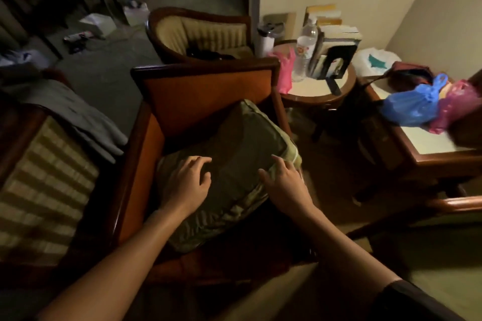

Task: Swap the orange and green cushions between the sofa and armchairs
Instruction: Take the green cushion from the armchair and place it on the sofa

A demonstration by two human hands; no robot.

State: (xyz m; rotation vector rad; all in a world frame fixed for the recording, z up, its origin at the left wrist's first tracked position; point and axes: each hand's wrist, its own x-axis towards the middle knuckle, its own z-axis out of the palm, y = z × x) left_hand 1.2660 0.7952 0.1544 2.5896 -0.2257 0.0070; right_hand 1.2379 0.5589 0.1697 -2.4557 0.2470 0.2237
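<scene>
A green cushion [234,143] lies on the seat of a wooden armchair with orange upholstery [198,96], leaning toward its backrest. My left hand [189,181] rests flat on the cushion's near left part, fingers spread. My right hand [283,184] lies on the cushion's right edge, fingers apart, not closed around it. No orange cushion shows in view.
A striped seat with a grey cloth [78,114] stands at the left. A second armchair [200,34] stands behind. To the right are a round side table [313,91] with a bottle and books, and a square table [427,143] with plastic bags.
</scene>
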